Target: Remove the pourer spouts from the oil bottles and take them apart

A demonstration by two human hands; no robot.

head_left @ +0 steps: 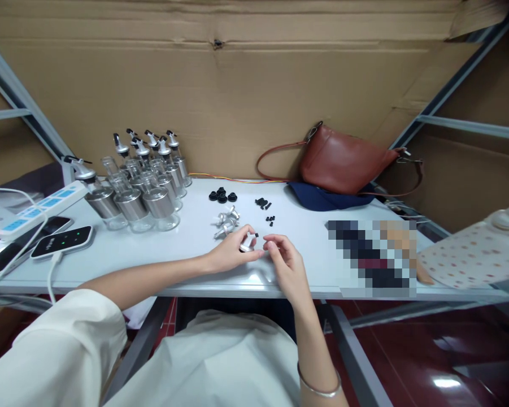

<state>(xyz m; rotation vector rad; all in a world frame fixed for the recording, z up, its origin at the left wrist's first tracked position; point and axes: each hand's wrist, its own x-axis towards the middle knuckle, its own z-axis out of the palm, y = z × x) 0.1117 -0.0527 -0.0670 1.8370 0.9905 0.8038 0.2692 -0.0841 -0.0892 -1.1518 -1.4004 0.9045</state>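
On the tabletop, the left hand has its fingers closed around a silver pourer with a small black tip. Just beside it, at 3 o'clock, the right hand has its thumb and forefinger drawn in narrowly near the pourer; I cannot tell whether anything is pinched between them. From the held pourer, a loose heap of silver pourers lies near at 10 o'clock, with a cluster of black stoppers beyond it at 11 o'clock. Tiny black pieces lie in 2 groups around 1 o'clock. Well apart at 10 o'clock stand glass bottles with metal sleeves, some topped with pourers. At 2 o'clock, a brown bag rests against a navy cap.
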